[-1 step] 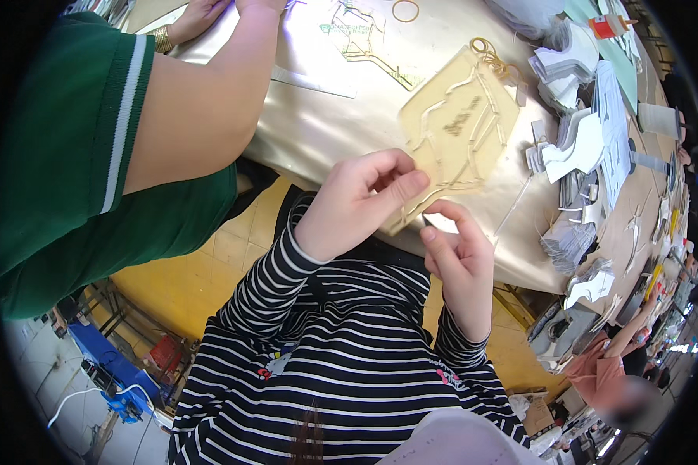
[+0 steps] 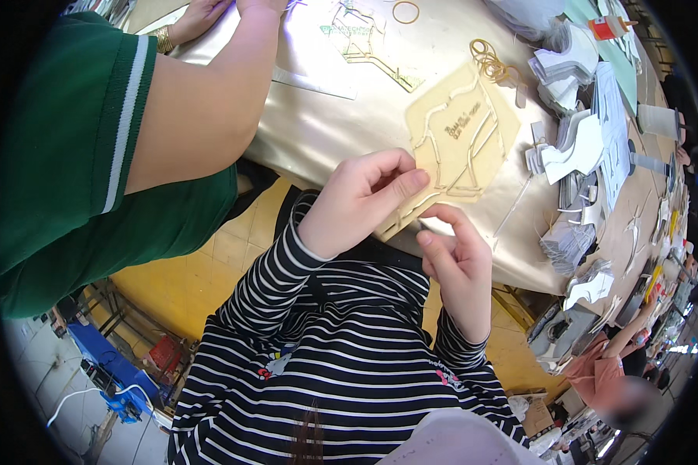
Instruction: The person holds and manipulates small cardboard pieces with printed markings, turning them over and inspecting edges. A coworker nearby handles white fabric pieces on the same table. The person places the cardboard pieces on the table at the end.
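Observation:
My left hand (image 2: 364, 198) pinches the near-left edge of a yellowish see-through plastic template (image 2: 446, 139) between thumb and fingers. Curved slots run across the sheet, and it carries dark marks in its middle. It is held tilted at the table's near edge. Close to its lower edge is my right hand (image 2: 459, 260), thumb and forefinger curled toward each other. A small dark tip shows between them, too little to name. The right hand's other fingers are folded in.
Tan rings (image 2: 487, 58) lie beyond the template on the gold-covered table (image 2: 302, 147). Another slotted template (image 2: 361, 50) and a clear ruler (image 2: 314, 84) lie farther left. White cut pieces (image 2: 574, 159) are stacked at right. A co-worker's arm (image 2: 205, 116) reaches in from the left.
The template has tilted a little, so its slots and dark marks show more sharply. My right thumb and forefinger have shifted slightly left along its lower edge. My left hand keeps its grip.

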A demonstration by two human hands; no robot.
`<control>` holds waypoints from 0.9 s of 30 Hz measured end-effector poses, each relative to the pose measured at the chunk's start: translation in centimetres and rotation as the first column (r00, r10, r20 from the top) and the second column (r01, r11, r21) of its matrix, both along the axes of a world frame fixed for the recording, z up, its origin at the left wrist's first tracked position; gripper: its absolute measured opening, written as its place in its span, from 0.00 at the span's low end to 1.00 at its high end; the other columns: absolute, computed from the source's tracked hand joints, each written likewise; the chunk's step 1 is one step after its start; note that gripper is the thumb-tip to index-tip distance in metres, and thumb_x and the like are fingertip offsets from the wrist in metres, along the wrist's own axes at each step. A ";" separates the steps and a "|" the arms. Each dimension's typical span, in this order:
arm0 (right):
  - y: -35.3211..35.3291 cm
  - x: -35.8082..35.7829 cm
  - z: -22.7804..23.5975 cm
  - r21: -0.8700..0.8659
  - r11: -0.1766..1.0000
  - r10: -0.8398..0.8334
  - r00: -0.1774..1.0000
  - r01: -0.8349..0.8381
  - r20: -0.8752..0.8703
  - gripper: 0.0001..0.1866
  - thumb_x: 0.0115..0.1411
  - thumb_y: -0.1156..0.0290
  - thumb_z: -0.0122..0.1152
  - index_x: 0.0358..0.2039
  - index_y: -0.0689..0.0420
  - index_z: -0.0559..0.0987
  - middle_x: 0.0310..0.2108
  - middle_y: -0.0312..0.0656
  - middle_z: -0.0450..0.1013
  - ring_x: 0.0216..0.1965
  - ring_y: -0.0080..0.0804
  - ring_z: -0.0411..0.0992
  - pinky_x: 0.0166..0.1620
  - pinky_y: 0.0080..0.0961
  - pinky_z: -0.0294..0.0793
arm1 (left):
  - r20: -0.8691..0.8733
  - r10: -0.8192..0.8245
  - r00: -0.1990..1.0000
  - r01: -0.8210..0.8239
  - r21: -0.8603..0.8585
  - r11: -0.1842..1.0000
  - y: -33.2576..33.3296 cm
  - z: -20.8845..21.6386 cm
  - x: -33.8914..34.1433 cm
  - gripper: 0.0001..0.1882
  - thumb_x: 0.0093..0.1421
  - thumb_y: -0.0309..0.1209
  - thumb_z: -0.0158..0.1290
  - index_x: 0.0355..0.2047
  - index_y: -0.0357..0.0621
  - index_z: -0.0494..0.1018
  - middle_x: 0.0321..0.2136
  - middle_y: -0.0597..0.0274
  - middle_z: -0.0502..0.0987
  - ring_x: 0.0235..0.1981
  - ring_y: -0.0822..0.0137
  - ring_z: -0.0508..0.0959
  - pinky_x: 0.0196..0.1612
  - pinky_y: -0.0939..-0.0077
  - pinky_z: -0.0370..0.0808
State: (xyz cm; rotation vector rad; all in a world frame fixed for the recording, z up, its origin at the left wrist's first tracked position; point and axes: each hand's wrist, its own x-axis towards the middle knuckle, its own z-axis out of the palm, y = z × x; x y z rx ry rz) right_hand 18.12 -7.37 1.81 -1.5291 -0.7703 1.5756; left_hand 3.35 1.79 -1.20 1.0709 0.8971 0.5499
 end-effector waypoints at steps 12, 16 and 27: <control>0.2 0.5 -1.2 -0.044 0.998 0.040 0.958 -0.054 -0.282 0.08 0.64 0.76 0.49 0.42 0.64 0.73 0.20 0.25 0.63 0.18 0.09 0.53 0.21 0.10 0.50 | 0.203 0.089 0.975 -0.009 -0.367 0.930 -1.3 -0.2 1.6 0.18 0.69 0.40 0.41 0.30 0.37 0.69 0.18 0.73 0.67 0.20 0.85 0.65 0.21 0.90 0.63; 0.1 0.9 -1.2 -0.040 0.992 0.106 0.968 -0.118 -0.227 0.08 0.64 0.77 0.49 0.40 0.64 0.75 0.19 0.25 0.63 0.18 0.10 0.54 0.22 0.10 0.51 | 0.121 0.020 0.993 0.004 -0.195 0.981 -1.2 -0.2 1.7 0.19 0.69 0.39 0.42 0.28 0.36 0.69 0.17 0.72 0.64 0.20 0.83 0.62 0.23 0.86 0.63; -0.8 -1.3 -1.5 0.148 0.988 -0.039 0.999 0.037 0.009 0.06 0.64 0.76 0.49 0.36 0.65 0.75 0.18 0.28 0.63 0.18 0.13 0.55 0.22 0.12 0.53 | 0.135 0.181 0.974 -0.164 -0.129 0.978 -2.2 0.1 2.2 0.16 0.69 0.36 0.41 0.31 0.36 0.70 0.21 0.74 0.66 0.24 0.85 0.62 0.25 0.89 0.61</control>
